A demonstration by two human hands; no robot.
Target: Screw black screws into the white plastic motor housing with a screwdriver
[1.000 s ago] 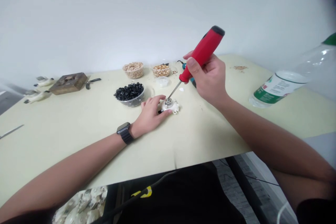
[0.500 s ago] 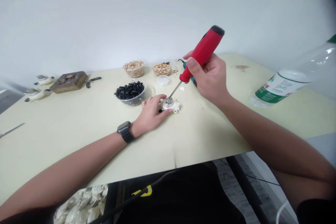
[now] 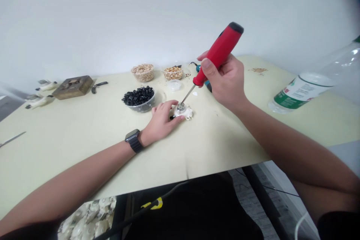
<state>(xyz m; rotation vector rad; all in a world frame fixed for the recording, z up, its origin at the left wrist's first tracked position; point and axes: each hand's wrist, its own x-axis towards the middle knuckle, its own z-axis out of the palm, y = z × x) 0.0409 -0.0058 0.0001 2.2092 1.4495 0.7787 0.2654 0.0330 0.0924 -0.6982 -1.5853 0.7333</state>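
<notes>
A small white plastic part [image 3: 183,112] with a grey metal centre lies on the pale table [image 3: 84,135]. My left hand [image 3: 161,120], with a dark watch on the wrist, rests on the table and pinches the part's left side between thumb and fingers. My right hand [image 3: 226,82] is wrapped around a red-handled screwdriver [image 3: 218,54], held tilted. Its thin metal shaft points down and left, with the tip on the part's metal centre.
A clear tub of small black pieces [image 3: 138,98] stands just behind my left hand. Two tubs of tan pieces [image 3: 143,72] and a small clear lid [image 3: 174,85] sit farther back. A metal block [image 3: 73,87] lies at far left, a plastic bottle [image 3: 315,82] at right.
The screwdriver handle has risen slightly and tipped a little to the right in my right hand. My left hand stays on the white part.
</notes>
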